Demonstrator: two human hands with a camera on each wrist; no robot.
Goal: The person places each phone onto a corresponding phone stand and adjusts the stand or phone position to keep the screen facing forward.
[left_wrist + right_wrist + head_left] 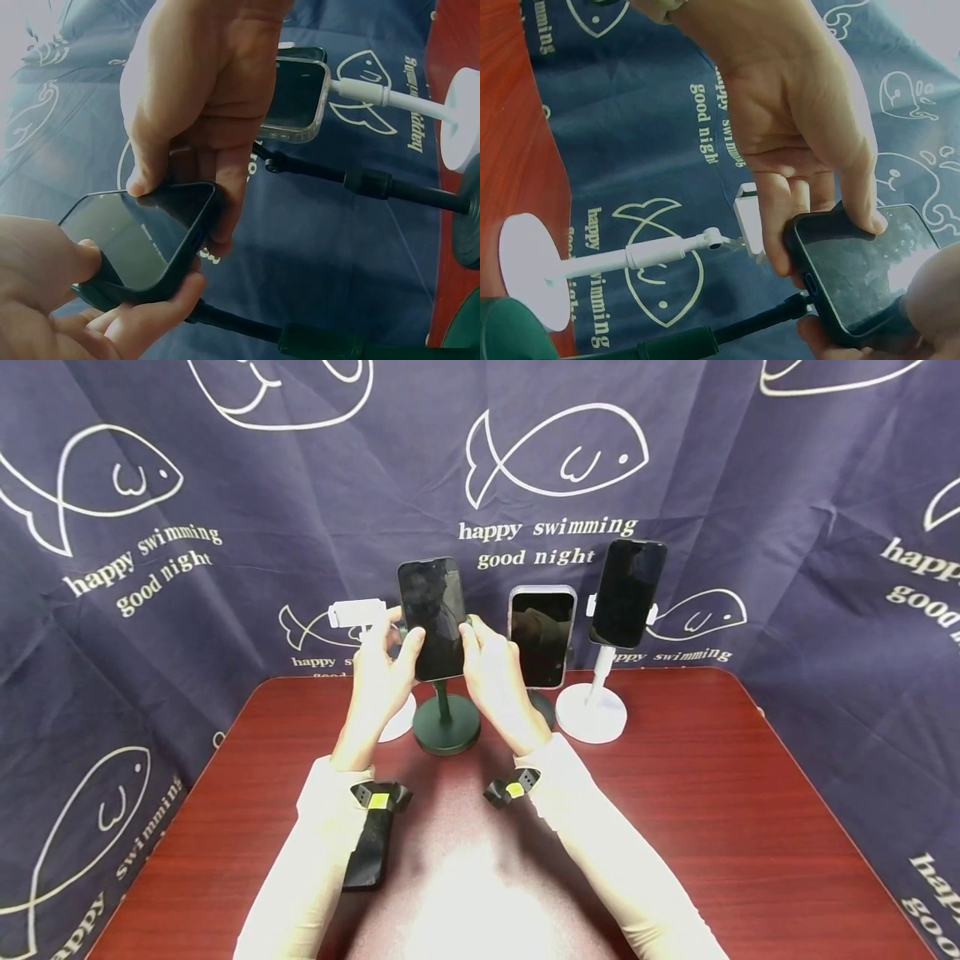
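A black smartphone [431, 618] stands upright, slightly tilted, at the top of a dark green phone stand [447, 727]. My left hand [381, 672] grips its left edge, thumb on the front and fingers behind. On the opposite edge, my right hand [497, 670] pinches it the same way. In the left wrist view the phone [142, 236] lies between both hands, its screen showing reflections. The right wrist view shows the phone [862, 259] near the green stand's neck [754, 322]; the stand's clamp is mostly hidden behind phone and fingers.
Left of the green stand is a white stand whose holder [358, 613] bears no phone. To the right, a clear-cased phone [540, 639] sits on a black stand, and another phone [628, 593] on a white stand [591, 714]. A black phone [369, 856] lies under my left forearm.
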